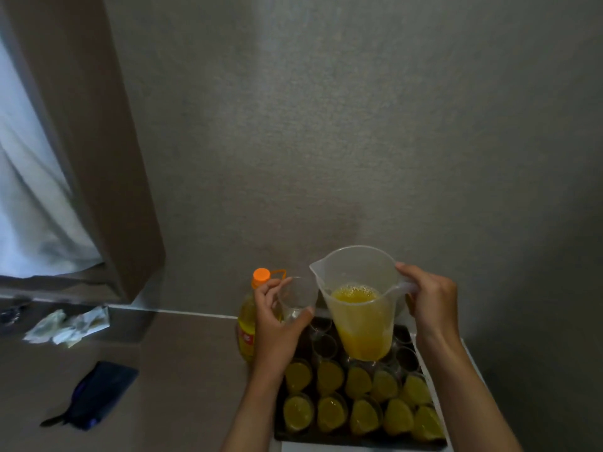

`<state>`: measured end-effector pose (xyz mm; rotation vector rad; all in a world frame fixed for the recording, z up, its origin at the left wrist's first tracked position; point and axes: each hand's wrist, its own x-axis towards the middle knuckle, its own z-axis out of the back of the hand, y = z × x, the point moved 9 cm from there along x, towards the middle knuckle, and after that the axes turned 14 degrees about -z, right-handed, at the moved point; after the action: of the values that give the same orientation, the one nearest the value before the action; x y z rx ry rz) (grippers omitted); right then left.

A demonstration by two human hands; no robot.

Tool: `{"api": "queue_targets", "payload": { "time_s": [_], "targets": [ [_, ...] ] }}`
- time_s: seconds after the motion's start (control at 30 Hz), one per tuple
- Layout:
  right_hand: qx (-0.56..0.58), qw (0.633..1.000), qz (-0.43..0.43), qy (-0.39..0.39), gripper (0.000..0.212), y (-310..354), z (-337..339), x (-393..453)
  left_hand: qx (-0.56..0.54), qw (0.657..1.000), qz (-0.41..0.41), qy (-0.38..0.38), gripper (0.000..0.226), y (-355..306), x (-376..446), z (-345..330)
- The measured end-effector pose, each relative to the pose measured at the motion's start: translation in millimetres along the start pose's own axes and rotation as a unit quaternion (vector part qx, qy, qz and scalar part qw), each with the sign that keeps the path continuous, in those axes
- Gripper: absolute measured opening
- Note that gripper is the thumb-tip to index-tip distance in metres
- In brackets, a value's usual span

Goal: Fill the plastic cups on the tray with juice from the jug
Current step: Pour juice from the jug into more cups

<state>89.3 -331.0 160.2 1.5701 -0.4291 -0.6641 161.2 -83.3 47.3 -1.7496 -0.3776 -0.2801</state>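
Observation:
My right hand [430,301] grips the handle of a clear plastic jug [359,305], about half full of orange juice, held upright above the dark tray [279,432]. My left hand [277,324] holds an empty clear plastic cup [297,296] lifted just left of the jug's spout. On the tray, the two near rows hold several cups filled with juice [329,376]. Behind them stand empty cups [324,345], partly hidden by the jug.
A yellow bottle with an orange cap [248,318] stands on the counter just left of the tray, behind my left hand. Farther left lie a dark blue pouch [98,391] and crumpled paper [70,326]. A wall rises right behind the tray.

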Motion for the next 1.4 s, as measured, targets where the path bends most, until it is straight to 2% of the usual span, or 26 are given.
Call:
{"api": "queue_targets", "payload": {
  "time_s": [0.1,0.37,0.5,0.63,0.8,0.83,0.93,0.97,1.1,1.27,1.4],
  "targets": [
    [-0.021,1.0,0.012,0.002,0.039,8.1,-4.6,-3.8,-0.017,1.0,-0.008,-0.005,0.064,-6.4,9.0,5.1],
    [-0.086,0.995,0.041,0.039,0.042,29.4,-19.0,-9.1,-0.035,0.999,0.007,0.021,0.06,-12.7,7.6,7.6],
    [-0.147,0.987,0.06,0.028,0.066,38.3,-24.1,-17.3,-0.03,0.999,0.0,0.022,0.064,-18.5,10.8,11.9],
    [-0.186,0.98,0.068,0.02,0.065,47.0,-26.4,-22.0,-0.031,0.999,0.007,0.025,0.066,-17.6,11.7,15.5],
    [-0.231,0.969,0.089,0.016,0.081,57.4,-31.9,-23.2,0.008,0.999,0.023,0.029,0.063,-10.9,6.1,15.6],
    [-0.239,0.967,0.092,0.019,0.082,59.0,-33.6,-23.9,0.013,0.999,0.025,0.033,0.064,-10.9,4.1,14.7],
    [-0.27,0.957,0.107,0.014,0.057,64.6,-33.2,-27.0,0.022,0.998,0.028,0.044,0.063,-8.2,-2.2,11.8],
    [-0.284,0.952,0.114,0.007,0.055,65.8,-32.7,-26.3,0.026,0.998,0.029,0.049,0.063,-7.5,-4.0,11.2],
    [-0.328,0.934,0.141,-0.019,0.058,73.2,-32.8,-24.5,0.035,0.997,0.032,0.066,0.06,-4.4,-9.6,8.7],
    [-0.381,0.912,0.154,-0.009,0.055,74.9,-34.6,-16.0,0.03,0.995,0.035,0.085,0.056,-0.7,-14.5,4.1],
    [-0.401,0.901,0.164,-0.02,0.065,78.0,-33.4,-11.4,0.035,0.993,0.039,0.103,0.058,0.8,-15.2,-3.1]
  ]
}}
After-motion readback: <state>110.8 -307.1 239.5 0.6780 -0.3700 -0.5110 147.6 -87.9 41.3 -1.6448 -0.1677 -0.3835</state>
